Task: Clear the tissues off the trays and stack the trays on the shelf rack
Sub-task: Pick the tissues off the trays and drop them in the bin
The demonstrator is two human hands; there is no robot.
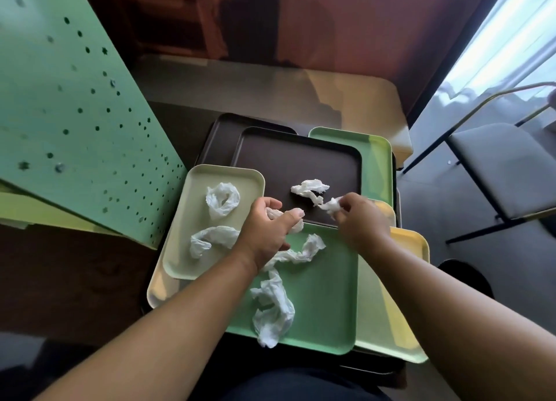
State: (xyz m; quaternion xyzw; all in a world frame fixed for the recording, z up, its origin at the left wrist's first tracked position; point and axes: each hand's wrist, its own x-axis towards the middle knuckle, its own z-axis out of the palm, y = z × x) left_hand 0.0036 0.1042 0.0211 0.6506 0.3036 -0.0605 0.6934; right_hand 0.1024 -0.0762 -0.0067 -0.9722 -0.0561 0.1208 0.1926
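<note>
Trays, counted: seven edges show in an overlapping pile. Two dark brown, the upper one (294, 163) lying across the lower one (224, 139) at the far side. Two cream at the left edge of the pile, a small one (192, 220) on top of a larger one (156, 292) that peeks out beneath. One big green tray (325, 298) nearest me. One light green tray (376, 157) at the far right corner, mostly covered. One yellow tray (412, 244) at the right edge, over a pale green slab (376, 319) that may be an eighth; I cannot tell.

Tissues, counted: two crumpled on the small cream tray, a loop (222, 202) and a twisted strip (207, 241). One on the upper brown tray (310, 188). One long twisted piece (273, 307) trails down the green tray.

My left hand (267, 232) is clenched around a wad (298, 224), at the junction of cream, brown and green trays; most of that wad is hidden in my palm. My right hand (358, 220) pinches a small tissue scrap (331, 205) over the near edge of the brown tray; blurred.

Perforated green panel (75, 105) stands at left. A chair (505, 166) sits at right, cut off by the frame. The surface beneath the pile is hidden.
</note>
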